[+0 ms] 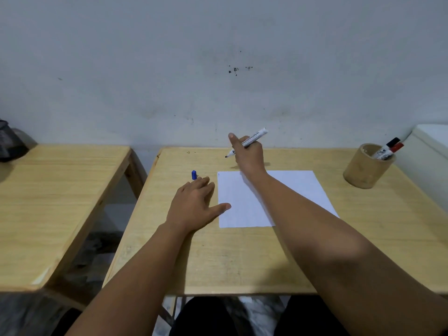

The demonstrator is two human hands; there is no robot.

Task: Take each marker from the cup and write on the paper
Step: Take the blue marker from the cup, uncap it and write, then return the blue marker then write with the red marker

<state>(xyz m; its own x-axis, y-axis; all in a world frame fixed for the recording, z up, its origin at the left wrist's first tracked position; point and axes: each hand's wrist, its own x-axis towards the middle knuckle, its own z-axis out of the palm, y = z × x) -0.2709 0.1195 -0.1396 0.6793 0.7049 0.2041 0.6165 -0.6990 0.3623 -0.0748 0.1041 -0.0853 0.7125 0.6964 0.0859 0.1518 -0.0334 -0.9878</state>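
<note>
Near edge: two bare forearms enter from the bottom, over dark-clothed lap below the desk (242,263) edge. Two wooden surfaces in view: this desk, and a second table (55,190) at left, apart from it.

Left hand (194,204): palm down, flat on the desk, fingers extended and loosely together, thumb spread right with its tip touching the left edge of the paper (274,197). One blue cap (194,175) stands on the desk just beyond the fingertips; contact cannot be told.

Right hand (248,154): raised beyond the far edge of the paper, closed around one uncapped marker (249,141), index finger pointing up. White barrel, dark tip aimed down-left over bare desk, clear of the paper; tail end points up-right.

Paper: one white sheet, flat, centre of desk, right forearm crossing above it. No marks readable on it.

Cup (366,167): one, wooden, cylindrical, far right of desk, well apart from both hands. Contents: two markers, one black-capped marker (389,147), one red-capped marker (394,150), leaning right, caps up.
</note>
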